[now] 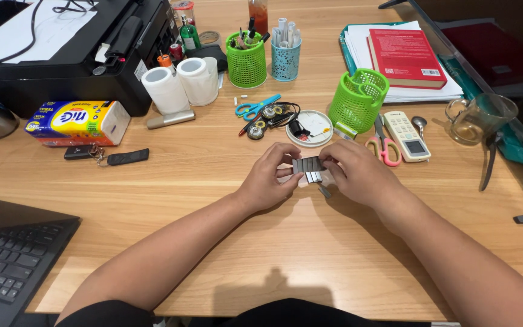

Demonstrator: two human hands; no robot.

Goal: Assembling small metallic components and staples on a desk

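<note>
My left hand (269,177) and my right hand (358,172) meet over the middle of the wooden desk (213,181). Between their fingertips they pinch a small block of grey metal staple strips (309,166). A loose strip (325,191) lies on the desk just below the block, beside my right thumb. Both forearms reach in from the near edge.
Behind the hands lie a round white lid (313,126), pink scissors (384,147), a white remote (408,134), a tipped green basket (358,100), blue scissors (255,108). Printer (80,54), tissue pack (77,121), keys (107,157) at left; laptop (13,260) near left; glass mug (479,118) and books (407,57) right.
</note>
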